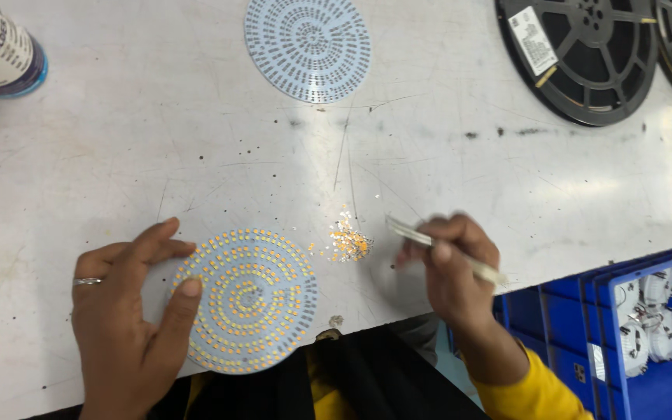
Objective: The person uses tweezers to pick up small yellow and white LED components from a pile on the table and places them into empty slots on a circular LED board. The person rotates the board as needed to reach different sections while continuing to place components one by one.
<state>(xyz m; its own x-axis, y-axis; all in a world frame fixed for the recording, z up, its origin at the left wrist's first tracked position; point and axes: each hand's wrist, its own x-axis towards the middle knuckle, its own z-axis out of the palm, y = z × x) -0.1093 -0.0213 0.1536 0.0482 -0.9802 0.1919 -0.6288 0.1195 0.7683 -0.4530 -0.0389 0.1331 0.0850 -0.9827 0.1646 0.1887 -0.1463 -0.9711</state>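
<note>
Left hand (130, 311) steadies round board (246, 299); right hand (449, 268) grips tweezers (445, 250).

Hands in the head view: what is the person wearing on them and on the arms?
Both hands are bare, no gloves. The left hand wears a thin silver ring on one finger; its wrist and arm are out of frame. The right hand has no ring that shows, and a bright yellow sleeve covers that forearm from just past the wrist.

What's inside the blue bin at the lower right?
The blue bin holds several round white parts with short wires, seen in the right-hand compartment. Dividers hide the other slots, and the frame edge cuts off the rest.
</note>
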